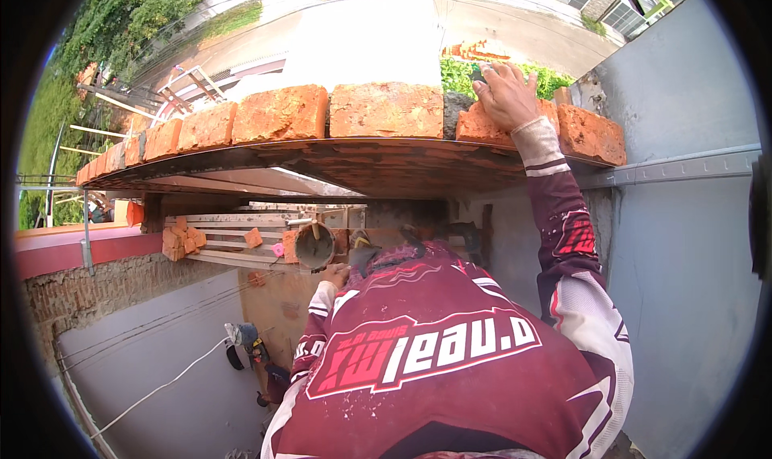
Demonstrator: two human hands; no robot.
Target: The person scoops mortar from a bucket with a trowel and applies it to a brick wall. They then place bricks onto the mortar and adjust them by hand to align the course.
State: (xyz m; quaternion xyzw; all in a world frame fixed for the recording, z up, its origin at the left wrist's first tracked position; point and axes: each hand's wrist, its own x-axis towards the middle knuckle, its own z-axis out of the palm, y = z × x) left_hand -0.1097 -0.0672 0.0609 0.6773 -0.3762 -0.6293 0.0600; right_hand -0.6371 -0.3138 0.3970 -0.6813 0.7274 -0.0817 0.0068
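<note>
A row of orange bricks (283,113) with grey mortar runs across the top of a wall. My right hand (505,97) grips a brick (474,124) near the right end, fingers bent over its far side. My left hand (334,276) is lower, beside a bucket (314,244) of grey mortar with a stick-like handle in it; its fingers are curled, and what they hold is unclear. My maroon, white-patterned sleeve and shirt fill the lower middle.
Below are wooden planks (225,254) with loose bricks (181,239), a white cord (161,385) and dark objects at lower left. A grey wall (675,250) with a metal channel (683,167) stands at right. Beyond the bricks lie a street (523,25), greenery and timber framing.
</note>
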